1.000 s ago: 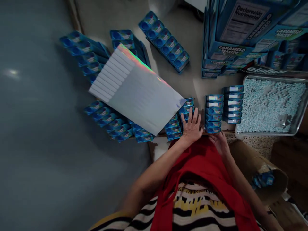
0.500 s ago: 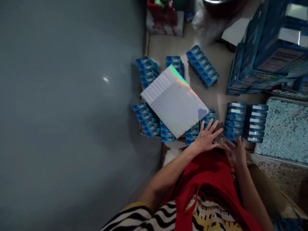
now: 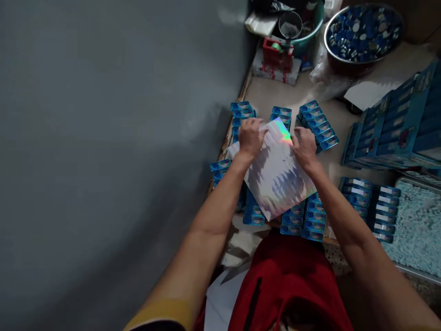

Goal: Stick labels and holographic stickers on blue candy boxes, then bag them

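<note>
A shiny, rainbow-glinting sticker sheet [image 3: 272,184] lies tilted on top of rows of small blue packs [image 3: 313,216]. My left hand [image 3: 252,136] is closed at the sheet's upper left edge, over its narrow white strips, with fingers bent and fingertips partly blurred. At the upper right edge, my right hand [image 3: 305,146] is closed, thumb and curled fingers pinched on the border. Whether a single strip is lifted between the fingers is hidden. Close beyond my right hand stands a slanted row of blue packs [image 3: 319,124].
Stacked blue cartons [image 3: 396,124] rise at the right. Below them is a tray of pale blue pellets [image 3: 418,216]. A metal bowl of blue round pieces [image 3: 365,34] and a red tape dispenser [image 3: 275,53] stand at the back. A grey wall [image 3: 103,115] borders the left.
Both hands have moved up and forward from the table's front edge onto the sticker sheet. The open left hand has closed. The view has shifted, showing more of the back of the table.
</note>
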A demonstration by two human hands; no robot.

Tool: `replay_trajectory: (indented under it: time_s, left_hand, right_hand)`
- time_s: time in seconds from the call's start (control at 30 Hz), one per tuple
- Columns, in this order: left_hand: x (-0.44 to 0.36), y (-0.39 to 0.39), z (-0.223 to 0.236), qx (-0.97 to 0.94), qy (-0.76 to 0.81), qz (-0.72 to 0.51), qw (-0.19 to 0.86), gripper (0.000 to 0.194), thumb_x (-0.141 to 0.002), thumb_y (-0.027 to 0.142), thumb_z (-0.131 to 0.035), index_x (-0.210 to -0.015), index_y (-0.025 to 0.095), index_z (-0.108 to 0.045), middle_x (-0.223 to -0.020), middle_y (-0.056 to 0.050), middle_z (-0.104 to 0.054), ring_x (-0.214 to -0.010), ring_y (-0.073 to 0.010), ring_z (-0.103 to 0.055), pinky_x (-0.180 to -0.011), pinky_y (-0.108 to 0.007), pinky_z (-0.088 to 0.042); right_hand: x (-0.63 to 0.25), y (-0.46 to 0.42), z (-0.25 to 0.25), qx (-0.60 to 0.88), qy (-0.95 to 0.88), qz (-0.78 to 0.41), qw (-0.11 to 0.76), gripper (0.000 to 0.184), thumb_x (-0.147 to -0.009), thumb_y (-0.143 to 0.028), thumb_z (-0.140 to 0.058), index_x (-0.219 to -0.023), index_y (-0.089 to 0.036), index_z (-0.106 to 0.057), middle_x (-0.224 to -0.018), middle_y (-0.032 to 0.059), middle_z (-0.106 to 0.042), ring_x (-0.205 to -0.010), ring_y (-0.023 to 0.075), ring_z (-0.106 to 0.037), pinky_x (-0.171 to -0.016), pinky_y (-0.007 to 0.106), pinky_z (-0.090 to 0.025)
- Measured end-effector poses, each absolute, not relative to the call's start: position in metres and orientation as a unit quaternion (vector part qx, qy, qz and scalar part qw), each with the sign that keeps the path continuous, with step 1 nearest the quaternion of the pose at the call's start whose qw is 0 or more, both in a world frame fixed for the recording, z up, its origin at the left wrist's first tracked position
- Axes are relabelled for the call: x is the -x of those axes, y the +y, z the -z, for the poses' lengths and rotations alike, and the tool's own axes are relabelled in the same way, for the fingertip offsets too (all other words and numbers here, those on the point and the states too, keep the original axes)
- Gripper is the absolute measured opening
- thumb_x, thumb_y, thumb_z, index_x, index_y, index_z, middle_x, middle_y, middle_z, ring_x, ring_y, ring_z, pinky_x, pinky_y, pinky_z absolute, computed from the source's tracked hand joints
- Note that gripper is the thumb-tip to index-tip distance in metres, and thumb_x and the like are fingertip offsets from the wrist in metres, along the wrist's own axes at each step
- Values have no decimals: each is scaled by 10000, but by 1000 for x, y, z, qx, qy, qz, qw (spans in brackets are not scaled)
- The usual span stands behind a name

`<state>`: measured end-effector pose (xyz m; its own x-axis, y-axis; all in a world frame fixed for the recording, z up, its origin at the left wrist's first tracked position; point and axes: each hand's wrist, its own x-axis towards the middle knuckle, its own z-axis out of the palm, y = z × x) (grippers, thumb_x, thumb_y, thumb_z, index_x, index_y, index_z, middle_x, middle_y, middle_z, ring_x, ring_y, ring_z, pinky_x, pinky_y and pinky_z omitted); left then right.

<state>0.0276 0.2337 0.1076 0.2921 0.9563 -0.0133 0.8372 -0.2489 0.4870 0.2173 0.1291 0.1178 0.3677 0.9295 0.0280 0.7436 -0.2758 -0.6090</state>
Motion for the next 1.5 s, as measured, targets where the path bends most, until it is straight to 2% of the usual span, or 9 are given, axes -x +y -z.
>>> replay_trajectory:
  time_s: [0.17,0.3,0.5,0.6,0.7,0.93,1.1,1.27,1.5]
  left_hand:
    - [-66,249,-93,-752,601,-124,240,186,-1010,295,-659,-1152,228,-758,-1229,-133,-744,-1240,-335,-613,-1097,-452,-420]
    - [-67,252,-86,-744,598,-151,257,154,-1010,255,-627,-1030,219,-775,-1197,-126,-744,-1220,-310,-616,-1064,-415,-430]
    - [-67,261,-88,-705,611,-134,333,160,-990,250,-620,-948,199,-766,-1091,-89,-776,-1053,-249,-667,-952,-368,-460]
    - [-69,264,-89,-697,620,-111,344,159,-976,259,-621,-955,192,-763,-1067,-88,-772,-1018,-242,-662,-917,-356,-463]
    - [-72,258,-91,-719,604,-123,321,148,-965,230,-618,-965,202,-763,-1111,-91,-756,-1074,-249,-646,-948,-361,-456]
    - [-89,236,-120,-787,537,-154,260,223,-957,175,-588,-942,256,-796,-1114,-83,-748,-1130,-295,-643,-1011,-443,-439]
    - [-103,235,-139,-794,534,-119,264,200,-971,205,-611,-987,255,-804,-1161,-86,-756,-1193,-306,-649,-1039,-444,-440]
    - [-110,234,-139,-788,538,-73,290,175,-963,239,-637,-1010,229,-805,-1185,-86,-775,-1142,-276,-675,-985,-396,-476]
    - [-119,231,-137,-798,515,-115,291,178,-969,193,-617,-987,253,-784,-1109,-102,-740,-1228,-333,-621,-1088,-503,-440]
  right_hand:
    - [-204,201,-101,733,-662,-88,129,415,-1076,-200,-478,-1431,-268,-683,-1377,156,-663,-1239,344,-556,-1003,460,-442]
    - [-203,211,-96,702,-704,-69,78,362,-1106,-261,-455,-1334,-260,-735,-1313,155,-709,-1244,353,-544,-1022,484,-397]
    - [-215,196,-91,662,-739,-66,102,400,-1090,-201,-457,-1420,-231,-682,-1339,154,-724,-1225,325,-567,-1068,500,-366]
    - [-217,165,-97,669,-731,-66,119,329,-1047,-174,-510,-1258,-235,-755,-1398,129,-703,-1235,322,-566,-1068,497,-370]
    - [-219,132,-108,709,-684,-74,155,219,-970,-176,-592,-1078,-216,-778,-1286,132,-712,-1196,330,-573,-1019,483,-400]
    - [-241,146,-126,709,-674,-47,203,378,-1049,-234,-526,-1386,-253,-695,-1380,116,-692,-1251,313,-551,-1017,445,-429]
    - [-256,171,-117,685,-711,-34,157,308,-1114,-295,-482,-1161,-261,-785,-1174,93,-787,-1150,300,-598,-1023,469,-386]
    - [-261,141,-110,670,-722,-25,171,292,-1112,-274,-495,-1200,-252,-772,-1287,95,-777,-1135,278,-618,-1046,472,-355]
    - [-257,90,-139,761,-603,-104,214,99,-972,-257,-646,-926,-227,-728,-1146,97,-767,-1139,294,-617,-1003,441,-394]
